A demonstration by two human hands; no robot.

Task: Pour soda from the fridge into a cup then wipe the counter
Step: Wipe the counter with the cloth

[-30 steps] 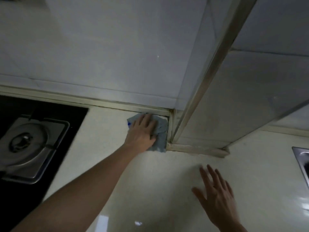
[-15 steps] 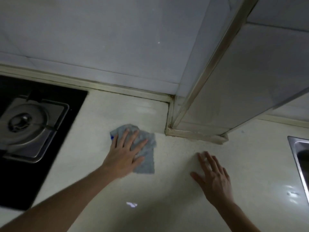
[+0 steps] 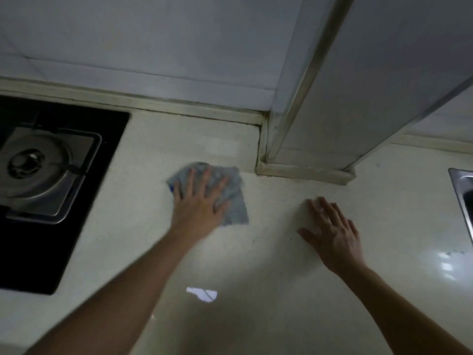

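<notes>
Pale counter [image 3: 281, 316]; left hand [image 3: 202, 201] fingers spread flat on crumpled grey cloth [image 3: 236, 201]; right hand [image 3: 332, 231] open, flat.

1. Cloth [image 3: 236, 201]: grey-blue, with a small bright blue patch at its left edge.
2. Table [image 3: 256, 290]: pale cream with fine speckling; glossy white reflections near the front and the right.
3. Gas hob [image 3: 84, 201]: black glass surface; burner plate [image 3: 51, 180] is silver-grey metal with a dark centre.
4. Wall tiles [image 3: 153, 42]: plain white-grey with thin grout lines.
5. Sink [image 3: 460, 196]: silver metal rim.
6. Column trim [image 3: 304, 172]: cream, with dark grime along the joints.
</notes>
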